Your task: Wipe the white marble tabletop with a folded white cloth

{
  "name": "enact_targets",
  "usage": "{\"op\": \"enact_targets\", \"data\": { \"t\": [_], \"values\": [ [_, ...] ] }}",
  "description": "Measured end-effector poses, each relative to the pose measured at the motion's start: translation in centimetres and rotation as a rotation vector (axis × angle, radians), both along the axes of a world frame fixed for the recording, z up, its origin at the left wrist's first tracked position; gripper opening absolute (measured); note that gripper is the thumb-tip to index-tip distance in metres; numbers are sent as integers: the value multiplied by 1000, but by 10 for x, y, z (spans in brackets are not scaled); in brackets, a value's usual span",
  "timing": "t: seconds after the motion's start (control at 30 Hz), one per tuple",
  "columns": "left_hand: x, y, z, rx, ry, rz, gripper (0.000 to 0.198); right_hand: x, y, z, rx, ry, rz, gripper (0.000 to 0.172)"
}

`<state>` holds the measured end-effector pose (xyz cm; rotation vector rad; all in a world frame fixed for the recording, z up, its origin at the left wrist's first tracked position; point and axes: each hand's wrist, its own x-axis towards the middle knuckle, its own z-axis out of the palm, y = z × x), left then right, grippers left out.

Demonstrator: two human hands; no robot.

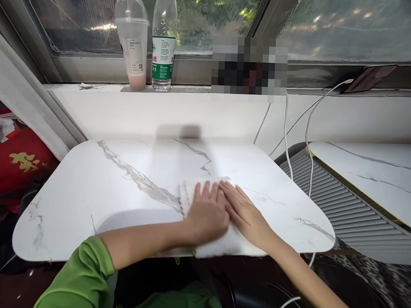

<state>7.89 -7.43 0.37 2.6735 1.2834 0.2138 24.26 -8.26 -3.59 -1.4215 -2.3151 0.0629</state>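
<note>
A folded white cloth (222, 245) lies at the near edge of a white marble-patterned table (123, 187). My left hand (206, 212) rests flat on the cloth with its fingers stretched out, palm down. My right hand (244, 209) lies flat beside it on the cloth, fingers extended and touching the left hand's fingers. Both hands press on the cloth and grip nothing. My left arm wears a green sleeve (83, 275) pushed up above the elbow.
On the window sill stand a domed plastic cup (133, 43) with pink drink left in it and a clear water bottle (164, 40). White cables (307, 130) hang right of the table. A second marble top (369, 177) stands right, red fabric (16, 165) left.
</note>
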Motion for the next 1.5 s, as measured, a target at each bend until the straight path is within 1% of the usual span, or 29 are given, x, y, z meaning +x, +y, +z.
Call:
{"op": "enact_targets", "data": {
  "t": [0.07, 0.13, 0.17, 0.23, 0.3, 0.37, 0.47, 0.53, 0.6, 0.67, 0.7, 0.77, 0.83, 0.93, 1.03, 1.13, 1.23, 1.33, 1.4, 1.5],
  "values": [
    [13, -18, 1, -8, 26, -61, 58, 18, -24, -1, -13, 14, -29, 57],
    [26, -26, 1, 11, 23, -102, 60, 36, -34, -3, -6, 9, -43, 57],
    [33, -25, 0, 29, 8, -115, 62, 44, -34, -4, 3, 3, -45, 56],
    [46, -16, -4, 56, -27, -120, 63, 58, -24, -7, 18, -7, -50, 55],
    [56, 3, -8, 68, -64, -96, 62, 67, -2, -9, 21, -9, -59, 53],
    [64, 32, -12, 66, -102, -66, 59, 72, 29, -9, 9, 2, -70, 51],
    [66, 89, -13, 39, -151, -51, 52, 70, 86, -8, -4, 35, -116, 50],
    [62, 128, -12, 18, -164, -48, 46, 61, 125, -6, 6, 63, -149, 49],
    [56, 159, -12, 18, -178, -4, 42, 50, 159, -3, 15, 78, -139, 49],
    [51, 179, -12, 33, -199, 62, 40, 40, 183, 1, 18, 78, -95, 48],
    [48, 183, -12, 45, -209, 90, 39, 36, 191, 3, 20, 75, -73, 49],
    [45, 186, -12, 62, -210, 124, 40, 33, 197, 4, 23, 66, -52, 49],
    [43, 182, -12, 59, -176, 121, 42, 35, 192, 3, 14, 56, -57, 52],
    [39, 170, -10, 19, -100, 49, 46, 41, 170, -2, -9, 32, -66, 56],
    [35, 148, -5, -8, -47, -20, 47, 44, 131, -3, -9, -34, -27, 60],
    [37, 110, -1, -18, -10, -91, 50, 51, 76, 0, 0, -87, -5, 65],
    [51, 63, 3, -78, 14, -212, 55, 73, 18, 5, -45, -104, -40, 66],
    [76, 23, 6, -125, 12, -316, 61, 107, -25, 5, -62, -81, -60, 62],
    [94, 6, 7, -119, 17, -329, 60, 127, -39, 2, -43, -46, -78, 59],
    [116, -4, 7, -117, 17, -253, 60, 139, -41, -5, -9, -16, -126, 62]
  ]
}}
